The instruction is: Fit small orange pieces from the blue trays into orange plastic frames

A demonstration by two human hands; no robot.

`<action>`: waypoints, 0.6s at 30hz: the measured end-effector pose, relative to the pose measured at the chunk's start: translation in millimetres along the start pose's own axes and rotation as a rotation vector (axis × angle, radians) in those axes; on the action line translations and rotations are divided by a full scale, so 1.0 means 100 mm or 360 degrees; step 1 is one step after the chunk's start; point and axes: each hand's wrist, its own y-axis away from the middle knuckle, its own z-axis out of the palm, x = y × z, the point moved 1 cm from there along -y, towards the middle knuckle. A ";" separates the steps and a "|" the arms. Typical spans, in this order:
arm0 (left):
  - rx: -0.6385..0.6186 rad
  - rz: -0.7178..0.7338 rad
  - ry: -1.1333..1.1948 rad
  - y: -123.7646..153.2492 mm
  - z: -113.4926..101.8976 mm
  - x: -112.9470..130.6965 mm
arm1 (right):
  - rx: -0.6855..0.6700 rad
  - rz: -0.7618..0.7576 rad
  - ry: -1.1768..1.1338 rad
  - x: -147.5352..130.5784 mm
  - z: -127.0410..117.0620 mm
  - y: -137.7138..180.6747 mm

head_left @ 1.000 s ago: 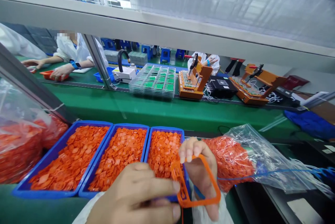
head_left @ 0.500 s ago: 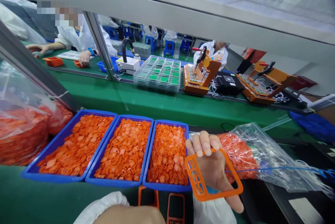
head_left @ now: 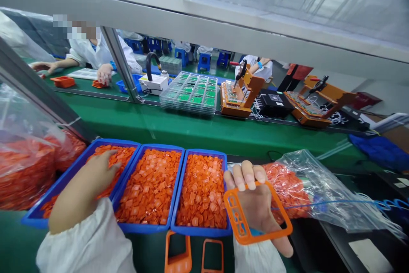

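Observation:
My right hand (head_left: 247,179) holds up an orange plastic frame (head_left: 281,234), a casing with one large window and a strip of small button openings on its left side. The fingers grip its top edge and the palm shows through the window. My left hand (head_left: 99,173) reaches over the left blue tray (head_left: 68,179), full of small flat orange pieces. Its thumb stands apart from the fingers, and nothing shows between them; the fingertips are partly hidden. Below the trays lie two more orange casings, a deeper one (head_left: 179,262) and a thin one (head_left: 213,270).
Two more blue trays, the middle one (head_left: 143,227) and the right one (head_left: 201,232), hold orange pieces. Plastic bags of orange parts stand left (head_left: 25,175) and right (head_left: 287,188). Beyond are clear trays of green boards (head_left: 190,94), orange press fixtures (head_left: 239,98) and co-workers.
My left hand has moved from the bottom centre up and left, over the left tray. The two casings below are now more visible. My right hand still holds the frame nearly in place.

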 end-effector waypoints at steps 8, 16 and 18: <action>-0.0163 -0.0265 0.0098 -0.08 0.38 -0.14 | 0.0060 0.0095 -0.0015 0.04 -0.13 0.04; -0.0392 -0.0250 0.0349 -0.15 0.41 -0.20 | 0.0022 -0.0064 -0.0522 -0.13 0.03 -0.12; -0.0408 -0.0284 0.0373 -0.19 0.44 -0.24 | -0.0065 -0.0093 -0.0714 -0.17 0.08 -0.17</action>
